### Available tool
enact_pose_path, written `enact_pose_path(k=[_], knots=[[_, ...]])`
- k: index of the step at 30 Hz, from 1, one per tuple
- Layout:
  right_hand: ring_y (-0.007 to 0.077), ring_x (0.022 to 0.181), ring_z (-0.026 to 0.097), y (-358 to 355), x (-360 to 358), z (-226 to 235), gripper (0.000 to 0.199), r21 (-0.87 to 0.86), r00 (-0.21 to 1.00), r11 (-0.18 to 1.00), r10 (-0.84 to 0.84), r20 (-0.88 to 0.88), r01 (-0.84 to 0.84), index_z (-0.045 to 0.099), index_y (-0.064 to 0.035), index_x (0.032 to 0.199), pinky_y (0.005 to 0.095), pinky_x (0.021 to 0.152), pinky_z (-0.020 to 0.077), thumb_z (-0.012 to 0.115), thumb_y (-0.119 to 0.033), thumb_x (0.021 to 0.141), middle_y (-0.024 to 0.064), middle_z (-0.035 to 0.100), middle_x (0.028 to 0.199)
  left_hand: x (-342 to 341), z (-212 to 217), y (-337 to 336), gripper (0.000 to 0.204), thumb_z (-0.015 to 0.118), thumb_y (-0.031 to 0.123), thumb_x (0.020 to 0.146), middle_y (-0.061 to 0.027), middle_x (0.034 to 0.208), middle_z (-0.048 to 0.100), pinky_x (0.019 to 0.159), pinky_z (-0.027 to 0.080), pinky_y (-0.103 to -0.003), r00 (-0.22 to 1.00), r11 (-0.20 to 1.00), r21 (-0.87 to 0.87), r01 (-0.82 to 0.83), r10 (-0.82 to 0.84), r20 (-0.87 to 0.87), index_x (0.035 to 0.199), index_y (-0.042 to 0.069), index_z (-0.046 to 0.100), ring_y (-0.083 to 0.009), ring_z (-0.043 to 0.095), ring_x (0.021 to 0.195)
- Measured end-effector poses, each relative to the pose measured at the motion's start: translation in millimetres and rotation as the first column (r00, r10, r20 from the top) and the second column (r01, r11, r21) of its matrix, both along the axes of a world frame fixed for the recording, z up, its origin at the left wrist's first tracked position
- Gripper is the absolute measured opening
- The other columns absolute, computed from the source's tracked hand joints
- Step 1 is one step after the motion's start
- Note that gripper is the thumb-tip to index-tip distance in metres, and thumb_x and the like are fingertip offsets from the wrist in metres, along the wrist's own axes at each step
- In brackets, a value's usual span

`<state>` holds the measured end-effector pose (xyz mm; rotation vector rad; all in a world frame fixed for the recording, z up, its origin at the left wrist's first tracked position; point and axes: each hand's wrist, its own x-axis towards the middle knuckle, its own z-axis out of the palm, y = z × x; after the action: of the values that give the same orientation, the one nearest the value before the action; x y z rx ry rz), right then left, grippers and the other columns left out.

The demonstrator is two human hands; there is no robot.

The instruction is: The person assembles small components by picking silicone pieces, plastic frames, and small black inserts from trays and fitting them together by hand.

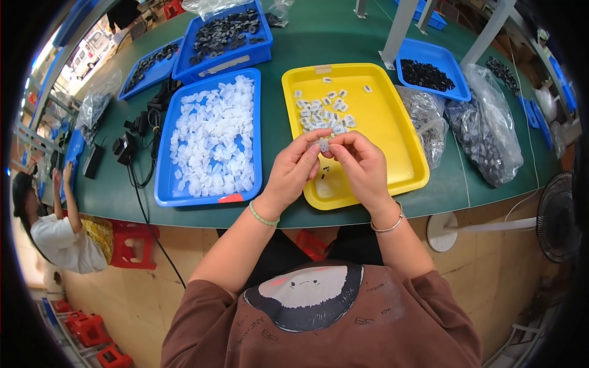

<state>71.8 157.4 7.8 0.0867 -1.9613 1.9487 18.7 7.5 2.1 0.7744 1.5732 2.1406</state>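
Observation:
Over the near part of a yellow tray (392,178), my left hand (294,164) and my right hand (363,167) meet at the fingertips. Both are closed in a pinch on one small translucent white plastic piece (324,145). Its finer details are too small to make out. Beyond the fingers, several similar white pieces with dark centres (318,112) lie in the tray's far left part. A few tiny black parts (325,172) rest on the tray floor just below my hands. To the left, a blue tray (161,178) holds a spread of loose translucent white pieces (215,138).
Blue bins of dark round parts (224,34) stand at the far left. At the far right are a blue tray of black bits (426,75) and plastic bags of parts (488,126). A black adapter (124,147) trails its cable. Another person (67,236) sits at left.

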Motion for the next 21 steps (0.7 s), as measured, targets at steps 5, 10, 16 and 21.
enact_pose_path(k=[5, 10, 16, 21], knots=[[0.0116, 0.079, 0.066, 2, 0, -3, 0.008, 0.004, 0.998, 0.999, -0.04, -0.048, 0.041, 0.061, 0.0025, 0.096, 0.022, 0.072, 0.0504, 0.061, -0.002, 0.089, 0.006, 0.065, 0.086, -3, -2, -4, 0.029, 0.047, 0.011, 0.098, 0.0012, 0.084, 0.059, 0.054, 0.036, -0.016, 1.0, 1.0, -0.026, 0.015, -0.015, 0.02, 0.125, 0.002, 0.054, -0.0016, 0.043, 0.062], [0.0125, 0.079, 0.066, 1, 1, 2, 0.007, -0.054, 0.998, 0.997, -0.051, -0.038, 0.049, 0.062, 0.003, 0.095, 0.0221, 0.072, 0.0507, 0.061, -0.001, 0.089, 0.0062, 0.066, 0.088, -1, -1, -1, 0.028, 0.051, 0.012, 0.097, -0.0028, 0.093, 0.067, 0.059, 0.039, -0.016, 0.999, 0.999, -0.049, -0.019, 0.017, -0.037, 0.122, 0.001, 0.057, -0.0021, 0.046, 0.065], [0.0148, 0.081, 0.067, -2, 3, 9, 0.006, 0.084, 0.987, 0.989, -0.115, -0.115, 0.125, 0.062, 0.0036, 0.094, 0.023, 0.072, 0.0509, 0.061, 0.001, 0.088, 0.0087, 0.065, 0.092, -3, -3, 0, 0.023, 0.055, 0.014, 0.095, -0.0018, 0.092, 0.068, 0.059, 0.04, -0.016, 0.993, 0.988, -0.099, -0.118, 0.114, -0.041, 0.111, 0.001, 0.066, -0.002, 0.049, 0.068], [0.0173, 0.078, 0.067, -4, 0, 8, 0.007, 0.226, 0.975, 0.956, -0.15, -0.163, 0.185, 0.062, 0.0033, 0.093, 0.0247, 0.071, 0.0514, 0.062, 0.002, 0.086, 0.0102, 0.063, 0.089, 0, -3, 4, 0.023, 0.056, 0.014, 0.095, -0.0012, 0.088, 0.068, 0.056, 0.04, -0.017, 0.982, 0.982, -0.083, -0.17, 0.163, -0.091, 0.11, -0.001, 0.066, -0.0018, 0.048, 0.064]])
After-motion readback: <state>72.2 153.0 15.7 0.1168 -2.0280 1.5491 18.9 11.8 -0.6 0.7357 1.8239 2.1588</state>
